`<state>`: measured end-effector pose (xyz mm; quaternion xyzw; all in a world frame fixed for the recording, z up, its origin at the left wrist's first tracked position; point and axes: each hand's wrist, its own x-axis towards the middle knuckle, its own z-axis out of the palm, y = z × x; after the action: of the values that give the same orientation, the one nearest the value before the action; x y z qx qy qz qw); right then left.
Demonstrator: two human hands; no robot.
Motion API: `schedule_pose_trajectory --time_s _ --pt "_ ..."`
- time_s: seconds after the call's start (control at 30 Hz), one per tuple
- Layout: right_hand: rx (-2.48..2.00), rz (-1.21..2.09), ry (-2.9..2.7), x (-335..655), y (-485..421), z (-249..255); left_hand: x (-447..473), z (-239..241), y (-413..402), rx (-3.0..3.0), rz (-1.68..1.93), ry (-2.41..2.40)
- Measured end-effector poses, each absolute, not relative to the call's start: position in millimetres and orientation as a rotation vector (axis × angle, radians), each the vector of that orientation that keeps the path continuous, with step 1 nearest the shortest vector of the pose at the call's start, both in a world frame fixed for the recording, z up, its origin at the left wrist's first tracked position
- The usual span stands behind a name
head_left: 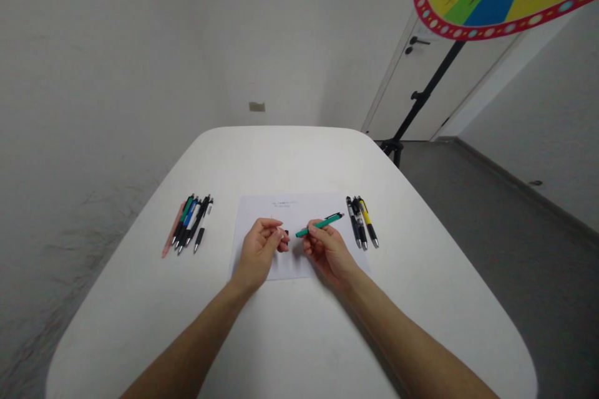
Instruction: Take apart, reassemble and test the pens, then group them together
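Note:
My right hand pinches a green pen barrel over the paper, its clip end pointing up to the right. The barrel's lower left end looks open, with no writing tip on it. Facing it a short gap away, my left hand is closed with thumb and fingertips together on a small black pen part. Fingers cover most of that part, so its full shape is hidden. Beneath both hands lies a white sheet of paper with faint handwriting near its top.
Several pens lie side by side on the left, a pinkish one outermost. To the right rest more pens, dark ones and a yellow one. All lie on a white table. Beyond it stands a colourful wheel on a black stand.

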<state>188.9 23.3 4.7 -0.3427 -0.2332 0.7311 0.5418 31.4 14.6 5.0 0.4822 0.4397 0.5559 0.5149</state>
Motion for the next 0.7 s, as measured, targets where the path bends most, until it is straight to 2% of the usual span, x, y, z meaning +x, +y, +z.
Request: schedule_pose_trajectory --time_s 0.2,0.7 --pt "-0.814 1.722 -0.550 188.7 23.7 1.6 31.4 3.5 13.1 1.424 1.284 1.112" --pt "-0.853 1.668 -0.605 187.4 24.4 0.5 30.8 4.6 12.5 1.501 1.367 1.287"
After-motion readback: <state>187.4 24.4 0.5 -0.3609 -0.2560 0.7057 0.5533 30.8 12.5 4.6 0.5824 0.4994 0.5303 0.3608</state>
